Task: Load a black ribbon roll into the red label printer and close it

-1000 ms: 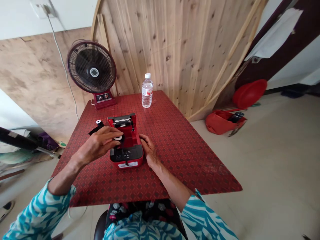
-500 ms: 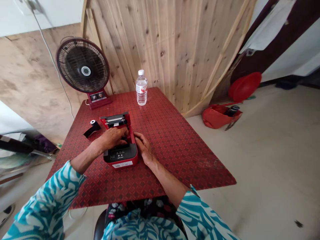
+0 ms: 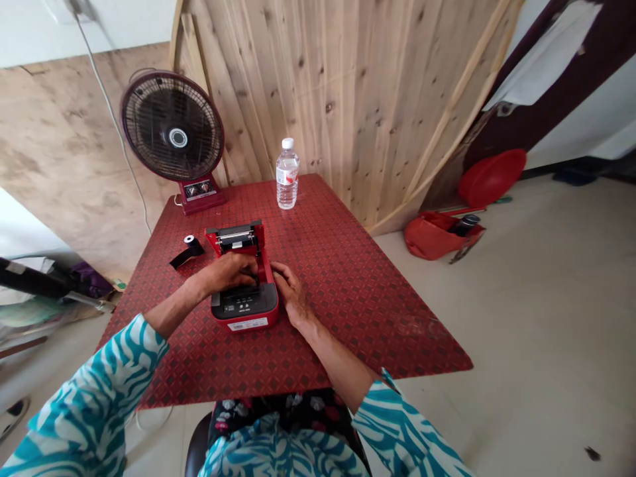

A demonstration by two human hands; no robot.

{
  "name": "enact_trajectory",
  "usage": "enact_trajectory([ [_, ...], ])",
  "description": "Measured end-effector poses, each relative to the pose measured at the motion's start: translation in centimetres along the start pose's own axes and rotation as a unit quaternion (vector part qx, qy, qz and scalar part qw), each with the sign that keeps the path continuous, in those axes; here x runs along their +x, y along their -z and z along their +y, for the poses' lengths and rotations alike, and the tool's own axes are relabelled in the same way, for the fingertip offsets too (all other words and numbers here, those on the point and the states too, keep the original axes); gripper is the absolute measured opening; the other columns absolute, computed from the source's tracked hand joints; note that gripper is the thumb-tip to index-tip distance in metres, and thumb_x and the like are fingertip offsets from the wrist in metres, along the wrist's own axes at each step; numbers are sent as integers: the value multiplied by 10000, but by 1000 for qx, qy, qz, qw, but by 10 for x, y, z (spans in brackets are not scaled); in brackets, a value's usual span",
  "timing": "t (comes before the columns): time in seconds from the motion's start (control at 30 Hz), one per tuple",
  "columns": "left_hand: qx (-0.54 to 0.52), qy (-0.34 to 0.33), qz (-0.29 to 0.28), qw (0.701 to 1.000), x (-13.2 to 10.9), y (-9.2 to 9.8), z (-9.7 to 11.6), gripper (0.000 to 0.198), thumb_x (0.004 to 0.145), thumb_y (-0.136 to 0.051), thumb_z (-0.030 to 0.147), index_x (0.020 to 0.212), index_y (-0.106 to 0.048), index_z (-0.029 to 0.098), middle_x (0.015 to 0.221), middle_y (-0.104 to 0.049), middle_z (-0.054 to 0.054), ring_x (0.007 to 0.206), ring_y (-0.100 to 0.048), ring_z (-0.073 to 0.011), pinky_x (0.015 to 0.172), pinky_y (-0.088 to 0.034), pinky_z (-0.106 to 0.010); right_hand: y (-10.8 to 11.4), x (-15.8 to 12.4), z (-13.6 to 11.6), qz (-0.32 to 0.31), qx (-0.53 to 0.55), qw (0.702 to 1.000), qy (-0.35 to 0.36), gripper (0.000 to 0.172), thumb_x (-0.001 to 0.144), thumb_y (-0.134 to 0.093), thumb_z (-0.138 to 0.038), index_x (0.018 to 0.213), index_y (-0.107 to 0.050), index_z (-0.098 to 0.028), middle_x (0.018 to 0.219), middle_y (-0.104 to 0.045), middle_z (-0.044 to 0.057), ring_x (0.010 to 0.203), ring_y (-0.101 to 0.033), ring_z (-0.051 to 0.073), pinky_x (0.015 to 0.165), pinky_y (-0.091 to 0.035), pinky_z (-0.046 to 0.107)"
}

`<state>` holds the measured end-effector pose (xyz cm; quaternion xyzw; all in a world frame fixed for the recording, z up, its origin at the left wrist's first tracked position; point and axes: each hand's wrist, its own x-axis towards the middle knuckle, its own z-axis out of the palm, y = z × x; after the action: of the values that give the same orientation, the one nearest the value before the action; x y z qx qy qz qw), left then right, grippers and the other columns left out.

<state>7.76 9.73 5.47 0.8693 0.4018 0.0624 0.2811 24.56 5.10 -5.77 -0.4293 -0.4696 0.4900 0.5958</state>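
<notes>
A small red and black printer [image 3: 248, 309] stands on the table with its lid [image 3: 237, 236] raised. My left hand [image 3: 232, 270] reaches into its open bay from the left, fingers bent and thumb drawn close to them. Whatever lies between those fingertips is hidden. Against the printer's right wall rests my right hand [image 3: 293, 295], its fingers on the wall's upper edge. Left of the printer lies a roll of black ribbon or tape [image 3: 193, 248], with a loose strip trailing toward me.
The table [image 3: 358, 311] has a red patterned cover. At its back stand a fan [image 3: 173, 132] and a plastic water bottle [image 3: 287, 175], before a wooden panel [image 3: 342, 99]. A red bag [image 3: 431, 236] and red round object [image 3: 491, 177] are on the right.
My left fingers bend further down inside the printer. The right hand keeps its place at the printer's side. The whole view has shifted slightly.
</notes>
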Motion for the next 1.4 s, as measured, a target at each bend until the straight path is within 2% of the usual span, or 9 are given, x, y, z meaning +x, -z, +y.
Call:
enact_trajectory([
  [0.13,-4,-26,3,1000,-6,5,-3,124,827,-616,273,885,-692,194,863,-722,-15,811,-670,-186,732,-490,-267,0,0,-2,1,0,1000,-4,291,837,-569,-411,1067,-680,-271,1116,-691,18,1102,-592,225,996,-430,397],
  [0.27,-28,-66,110,991,-45,0,3,283,942,-484,361,1069,-681,203,1066,-717,-57,976,-667,-197,867,-495,-294,-1,0,-3,2,10,1000,-9,288,836,-567,-406,1067,-675,-271,1126,-685,18,1099,-594,221,992,-434,392],
  [0.4,-23,-76,176,981,-80,-17,13,331,863,-632,405,1121,-655,198,1074,-710,-78,978,-676,-221,838,-524,-310,-1,0,-1,3,14,1000,-15,293,834,-560,-403,1067,-672,-265,1142,-680,24,1099,-593,227,978,-441,395],
  [0.6,26,-57,292,954,-79,-38,16,140,921,-555,271,972,-670,208,923,-745,-44,831,-698,-178,743,-524,-289,0,-1,1,4,4,1000,-6,299,828,-563,-405,1067,-670,-262,1145,-683,25,1128,-576,229,973,-439,387],
  [0.77,106,-134,293,941,-79,-44,30,106,939,-543,217,940,-649,209,980,-731,-36,925,-672,-167,921,-451,-359,1,0,0,5,-2,1000,1,303,821,-568,-407,1060,-671,-251,1133,-686,32,1118,-579,231,979,-431,390],
  [1.0,136,-138,313,929,-94,-55,45,111,912,-564,185,915,-671,214,926,-720,-23,877,-635,-165,984,-389,-396,0,-2,1,20,22,999,-12,335,812,-582,-437,1078,-655,-247,1147,-686,36,1111,-591,226,1000,-429,394],
  [1.13,160,-131,330,921,-96,-65,40,138,918,-547,210,956,-677,238,978,-731,-23,918,-641,-179,979,-377,-406,-4,25,-4,51,38,998,-19,461,799,-566,-539,1165,-607,-261,1247,-638,50,1137,-581,237,991,-444,435],
  [1.23,170,-126,347,914,-96,-73,36,172,936,-512,218,971,-677,254,982,-738,-19,944,-644,-180,1006,-367,-413,-13,57,-21,4,19,1000,21,506,809,-540,-601,1205,-591,-290,1303,-605,32,1181,-554,231,992,-441,426],
  [1.4,194,-120,349,909,-101,-78,38,203,944,-490,183,1002,-672,250,997,-740,-17,961,-645,-172,1055,-347,-413,-21,76,-45,-33,-23,997,60,482,855,-433,-642,1009,-678,-257,1090,-685,29,1070,-592,222,978,-428,405],
])
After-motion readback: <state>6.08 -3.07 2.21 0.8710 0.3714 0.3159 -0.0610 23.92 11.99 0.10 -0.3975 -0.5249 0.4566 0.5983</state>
